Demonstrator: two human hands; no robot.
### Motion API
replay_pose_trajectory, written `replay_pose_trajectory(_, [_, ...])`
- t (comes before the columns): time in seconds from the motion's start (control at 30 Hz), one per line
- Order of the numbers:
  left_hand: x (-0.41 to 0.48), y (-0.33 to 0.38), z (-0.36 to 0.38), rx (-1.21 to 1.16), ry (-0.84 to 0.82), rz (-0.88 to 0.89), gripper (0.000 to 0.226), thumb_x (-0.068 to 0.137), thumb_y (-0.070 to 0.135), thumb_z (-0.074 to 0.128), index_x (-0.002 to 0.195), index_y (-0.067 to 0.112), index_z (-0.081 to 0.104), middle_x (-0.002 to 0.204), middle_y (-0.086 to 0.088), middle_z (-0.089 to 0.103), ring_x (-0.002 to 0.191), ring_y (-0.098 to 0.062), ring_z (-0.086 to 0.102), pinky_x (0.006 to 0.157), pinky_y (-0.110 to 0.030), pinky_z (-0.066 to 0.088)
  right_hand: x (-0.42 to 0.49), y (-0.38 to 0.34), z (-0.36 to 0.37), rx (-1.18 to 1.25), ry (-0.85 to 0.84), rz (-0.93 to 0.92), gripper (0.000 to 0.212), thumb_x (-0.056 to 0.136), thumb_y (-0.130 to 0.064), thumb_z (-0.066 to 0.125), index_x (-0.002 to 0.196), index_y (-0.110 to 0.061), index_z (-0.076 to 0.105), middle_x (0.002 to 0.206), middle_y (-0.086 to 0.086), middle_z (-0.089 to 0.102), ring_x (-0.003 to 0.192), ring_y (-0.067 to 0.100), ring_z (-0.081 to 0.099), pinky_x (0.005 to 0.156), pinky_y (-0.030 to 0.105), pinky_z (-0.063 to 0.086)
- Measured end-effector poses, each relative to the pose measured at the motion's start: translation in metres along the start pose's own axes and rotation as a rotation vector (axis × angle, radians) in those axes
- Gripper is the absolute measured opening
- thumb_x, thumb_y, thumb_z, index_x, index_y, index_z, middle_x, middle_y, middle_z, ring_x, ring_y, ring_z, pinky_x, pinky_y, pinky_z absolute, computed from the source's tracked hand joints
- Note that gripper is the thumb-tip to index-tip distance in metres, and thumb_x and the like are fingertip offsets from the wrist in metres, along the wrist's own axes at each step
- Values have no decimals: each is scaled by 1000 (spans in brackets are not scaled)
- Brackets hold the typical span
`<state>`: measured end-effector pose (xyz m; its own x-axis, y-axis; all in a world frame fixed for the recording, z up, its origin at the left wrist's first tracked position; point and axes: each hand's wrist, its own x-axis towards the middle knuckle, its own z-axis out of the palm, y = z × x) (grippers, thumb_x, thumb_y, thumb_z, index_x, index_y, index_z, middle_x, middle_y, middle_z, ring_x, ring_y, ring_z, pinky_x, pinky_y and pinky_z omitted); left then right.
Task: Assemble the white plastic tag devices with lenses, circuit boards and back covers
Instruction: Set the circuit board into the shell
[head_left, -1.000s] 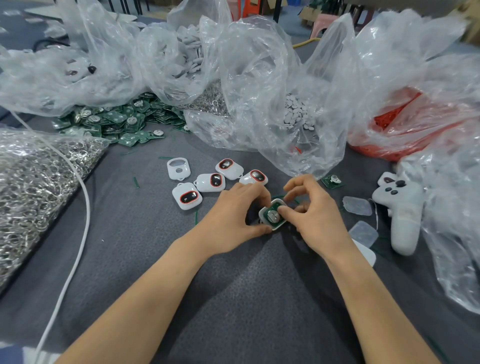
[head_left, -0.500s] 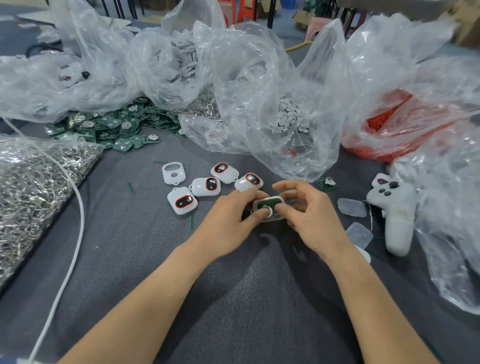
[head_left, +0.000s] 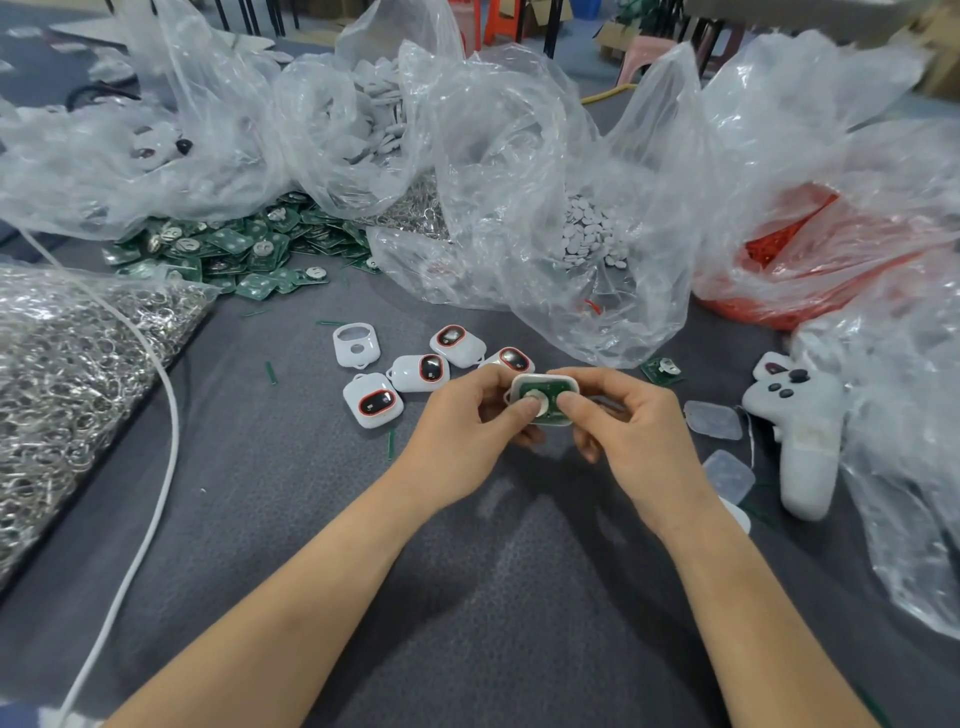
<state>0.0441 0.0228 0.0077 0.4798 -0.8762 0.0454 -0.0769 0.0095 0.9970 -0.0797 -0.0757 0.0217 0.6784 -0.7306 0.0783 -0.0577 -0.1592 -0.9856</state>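
While pinched between left hand (head_left: 470, 431) and right hand (head_left: 631, 434), tag shell (head_left: 544, 399) faces up.

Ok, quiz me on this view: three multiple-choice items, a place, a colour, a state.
1. Where do the clear covers lie? A far left; B right of the right hand; C out of view.
2. What colour is the board in the held shell? A red; B green; C blue.
3. How is the held shell's back? A open; B covered; C taped.
Answers: B, they lie on the cloth past that hand; B, green shows inside the white rim; A, the board is bare, uncovered.
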Motion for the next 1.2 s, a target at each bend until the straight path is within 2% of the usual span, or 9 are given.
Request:
replay_pose_trajectory(0.13, [0,-3,0,83,21,18,12,93,2,57,92,13,61,80,-8,68,64,-11,65,66,-22,53,0,1,1,-46,-7,16,18,87,-2,65,89,-18,72,71,-4,71,54,5,56,53,18,49])
replay_pose_trajectory(0.23, [-1,-3,2,146,50,43,9,93,3,57,93,10,62,77,-16,69,59,-13,63,61,-24,54,0,1,0,-61,-6,21,17,87,-3,65,90,-18,73,82,-2,74,74,9,69,67,21,56])
replay_pose_trajectory(0.3, [-2,-3,2,153,57,49,8,94,3,57,95,8,62,77,-19,68,58,-15,63,60,-25,55,0,2,0,-45,-12,33,18,87,-2,65,91,-18,72,85,-1,74,81,12,70,73,23,57])
replay_pose_trajectory(0.53, [-1,-3,2,174,59,38,10,95,7,56,101,3,63,79,-18,70,62,-25,66,62,-29,56,0,2,1,3,-28,39,23,88,1,63,89,-20,71,83,-5,74,77,7,69,64,17,53])
replay_pose_trajectory(0.83, [-1,-4,3,181,45,15,8,95,6,55,98,4,62,83,-13,71,61,-15,66,60,-25,55,2,5,1,-61,-20,42,20,87,-1,64,89,-20,70,85,0,73,79,10,70,67,19,55])
replay_pose_trajectory(1.03, [0,-9,6,326,87,39,5,95,12,56,91,9,57,72,-9,69,61,-16,66,66,-40,56,2,9,7,-250,35,13,17,87,-3,65,88,-20,67,81,0,72,72,11,68,73,28,55])
replay_pose_trajectory(1.2, [2,-11,7,326,108,81,4,95,10,55,91,9,57,69,-4,68,60,-12,64,68,-38,55,2,8,7,-293,79,-37,18,86,-6,67,87,-24,67,81,-5,71,77,10,68,78,31,56])
